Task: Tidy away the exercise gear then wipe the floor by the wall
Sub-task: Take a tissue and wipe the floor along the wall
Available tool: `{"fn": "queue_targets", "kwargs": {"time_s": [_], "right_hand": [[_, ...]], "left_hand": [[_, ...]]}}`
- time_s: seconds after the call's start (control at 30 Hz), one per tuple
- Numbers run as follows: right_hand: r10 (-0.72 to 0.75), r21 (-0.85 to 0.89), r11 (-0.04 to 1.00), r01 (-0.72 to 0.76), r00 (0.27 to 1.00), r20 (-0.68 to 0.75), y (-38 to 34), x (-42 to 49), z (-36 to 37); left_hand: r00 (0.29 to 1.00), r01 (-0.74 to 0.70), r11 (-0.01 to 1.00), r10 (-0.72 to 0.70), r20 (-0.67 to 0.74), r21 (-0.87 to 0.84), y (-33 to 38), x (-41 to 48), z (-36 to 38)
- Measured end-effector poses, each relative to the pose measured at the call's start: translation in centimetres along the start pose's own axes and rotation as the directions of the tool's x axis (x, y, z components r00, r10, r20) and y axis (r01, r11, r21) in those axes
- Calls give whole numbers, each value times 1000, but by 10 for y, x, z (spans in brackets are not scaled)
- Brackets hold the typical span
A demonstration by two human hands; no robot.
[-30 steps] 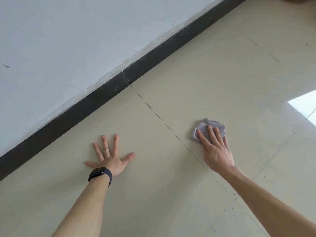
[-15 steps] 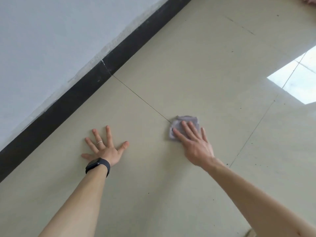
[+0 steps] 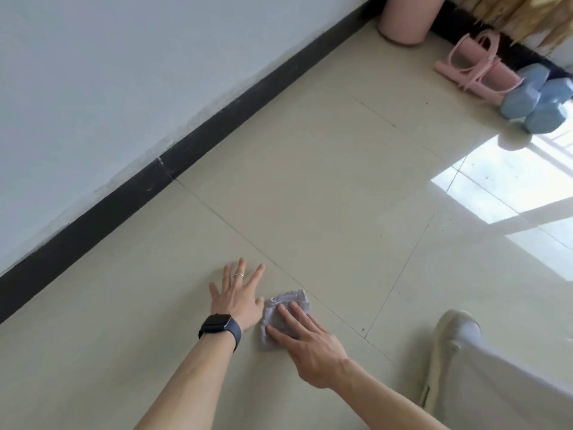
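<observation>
A small crumpled grey cloth (image 3: pixel 288 301) lies on the beige tiled floor (image 3: pixel 310 187). My right hand (image 3: pixel 305 339) presses flat on the cloth with straight fingers. My left hand (image 3: pixel 238 294), wearing a ring and a black watch, rests flat on the floor with fingers spread, just left of the cloth and touching it. The white wall (image 3: pixel 108 72) with its black skirting (image 3: pixel 217 119) runs diagonally across the upper left. At the far right by the wall lie two light blue dumbbells (image 3: pixel 535 100) and pink resistance bands (image 3: pixel 477 69).
A rolled pink mat (image 3: pixel 407 18) stands in the corner at the top. My shoe (image 3: pixel 449 339) and light trouser leg are at the lower right. A bright window reflection (image 3: pixel 502 184) lies on the tiles at right.
My right hand has slid the cloth leftward and toward me until it meets my left hand. The view has swung right, bringing the dumbbells, bands and mat into sight.
</observation>
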State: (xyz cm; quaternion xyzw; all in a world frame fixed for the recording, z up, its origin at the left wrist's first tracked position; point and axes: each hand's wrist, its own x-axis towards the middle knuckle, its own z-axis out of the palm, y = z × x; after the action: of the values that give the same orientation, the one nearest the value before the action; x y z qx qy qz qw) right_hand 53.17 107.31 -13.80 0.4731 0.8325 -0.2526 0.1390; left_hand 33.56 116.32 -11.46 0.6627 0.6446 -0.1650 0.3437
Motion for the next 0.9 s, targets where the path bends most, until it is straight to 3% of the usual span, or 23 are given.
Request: {"fn": "queue_targets", "kwargs": {"time_s": [0.1, 0.2, 0.3, 0.4, 0.47, 0.57, 0.67, 0.77, 0.9], "right_hand": [[-55, -82, 995, 52, 998, -32, 55, 6, -11], [205, -2, 978, -207, 968, -142, 141, 11, -37], [492, 94, 871, -483, 858, -151, 229, 20, -72], [599, 161, 800, -577, 784, -164, 265, 37, -94], [534, 154, 845, -513, 826, -179, 250, 51, -92], [116, 15, 993, -115, 972, -206, 197, 70, -71], [-174, -71, 984, 164, 971, -162, 174, 116, -76], [-105, -63, 994, 95, 976, -191, 197, 185, -122], [205, 48, 979, -199, 955, -215, 231, 261, -190]], "left_hand": [[1000, 3, 1000, -3, 7, 5, 21, 23, -3], [998, 63, 998, -63, -3, -8, 38, 50, -5], [987, 162, 986, -163, -13, -43, 54, 74, 2], [975, 216, 975, -218, -31, -47, 61, 83, 14], [972, 233, 971, -235, -19, -58, 62, 86, 15], [967, 253, 966, -251, 32, -60, 63, 85, 11], [965, 260, 963, -257, 59, -65, 66, 85, 6], [966, 255, 965, -252, 50, -60, 65, 85, 5], [970, 239, 969, -236, 50, -66, 62, 86, 9]]}}
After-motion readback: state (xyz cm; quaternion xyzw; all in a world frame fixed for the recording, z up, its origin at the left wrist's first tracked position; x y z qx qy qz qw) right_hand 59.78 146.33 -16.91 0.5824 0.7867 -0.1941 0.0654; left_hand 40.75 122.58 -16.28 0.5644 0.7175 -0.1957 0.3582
